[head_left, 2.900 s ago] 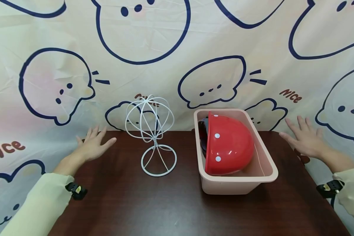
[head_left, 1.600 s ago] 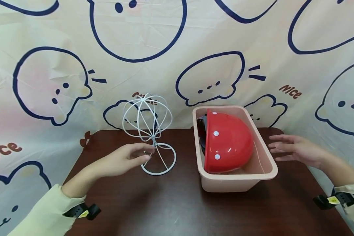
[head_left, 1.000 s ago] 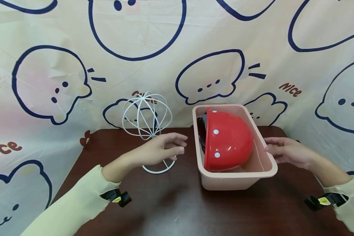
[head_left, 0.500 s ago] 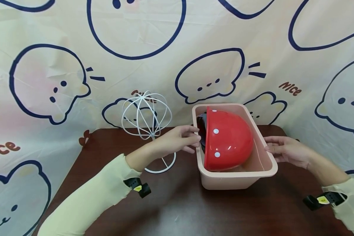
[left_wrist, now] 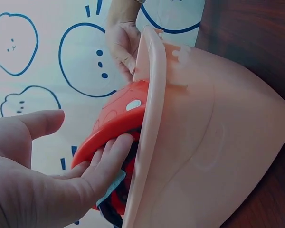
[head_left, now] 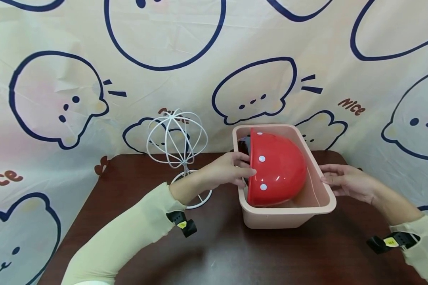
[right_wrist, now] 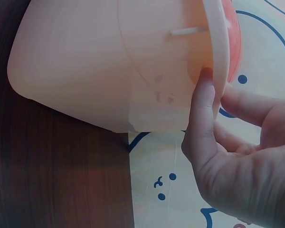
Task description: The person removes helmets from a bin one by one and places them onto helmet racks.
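A red helmet (head_left: 279, 170) with white dots lies on its side in a pink plastic bin (head_left: 287, 221). Its dark straps show at the left, and a light blue strap piece (left_wrist: 115, 183) is visible in the left wrist view. My left hand (head_left: 224, 170) reaches over the bin's left rim; its fingers extend inside the helmet's edge, while the thumb (left_wrist: 50, 121) stands apart from the shell. My right hand (head_left: 351, 182) pinches the bin's right rim, thumb above and fingers against the outer wall, as the right wrist view (right_wrist: 242, 156) shows.
A white wire stand (head_left: 178, 138) with a round cage top and ring base stands left of the bin, partly behind my left forearm. Both stand on a dark brown table (head_left: 235, 257). A cloth (head_left: 185, 43) with cartoon drawings hangs behind.
My left hand has moved rightward from the table's left side, past the wire stand, to the helmet's edge. My right hand has come in and taken hold of the bin's rim.
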Demonstrator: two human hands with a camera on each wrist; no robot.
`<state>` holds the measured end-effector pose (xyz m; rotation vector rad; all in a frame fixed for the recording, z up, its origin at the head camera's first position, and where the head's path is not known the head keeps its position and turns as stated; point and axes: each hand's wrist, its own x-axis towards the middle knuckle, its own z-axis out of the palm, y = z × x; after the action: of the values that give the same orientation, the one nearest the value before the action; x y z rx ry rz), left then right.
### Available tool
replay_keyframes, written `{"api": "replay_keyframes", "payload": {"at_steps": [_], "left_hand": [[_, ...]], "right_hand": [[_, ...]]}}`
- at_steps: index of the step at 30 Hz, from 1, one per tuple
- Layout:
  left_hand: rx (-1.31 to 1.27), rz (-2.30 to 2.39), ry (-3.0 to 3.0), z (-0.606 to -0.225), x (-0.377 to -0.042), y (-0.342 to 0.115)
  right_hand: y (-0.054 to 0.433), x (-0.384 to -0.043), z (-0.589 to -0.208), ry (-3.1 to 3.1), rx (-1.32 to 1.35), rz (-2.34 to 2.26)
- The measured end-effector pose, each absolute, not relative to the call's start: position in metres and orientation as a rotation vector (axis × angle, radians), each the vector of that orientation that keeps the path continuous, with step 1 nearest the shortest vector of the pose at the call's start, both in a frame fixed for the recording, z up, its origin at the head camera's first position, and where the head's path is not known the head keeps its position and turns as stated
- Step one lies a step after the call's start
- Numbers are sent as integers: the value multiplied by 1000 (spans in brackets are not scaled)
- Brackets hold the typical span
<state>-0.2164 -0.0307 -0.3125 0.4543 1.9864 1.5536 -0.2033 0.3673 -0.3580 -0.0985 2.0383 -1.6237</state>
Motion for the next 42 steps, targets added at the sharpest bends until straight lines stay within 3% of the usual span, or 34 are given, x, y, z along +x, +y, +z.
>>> {"api": "replay_keyframes", "payload": {"at_steps": [15, 42], "left_hand": [[262, 1663, 2126, -323, -212, -8], [291, 1770, 2266, -312, -206, -1]], "right_hand": [[367, -203, -359, 2056, -128, -1616], [366, -204, -360, 2075, -110, -1610]]}}
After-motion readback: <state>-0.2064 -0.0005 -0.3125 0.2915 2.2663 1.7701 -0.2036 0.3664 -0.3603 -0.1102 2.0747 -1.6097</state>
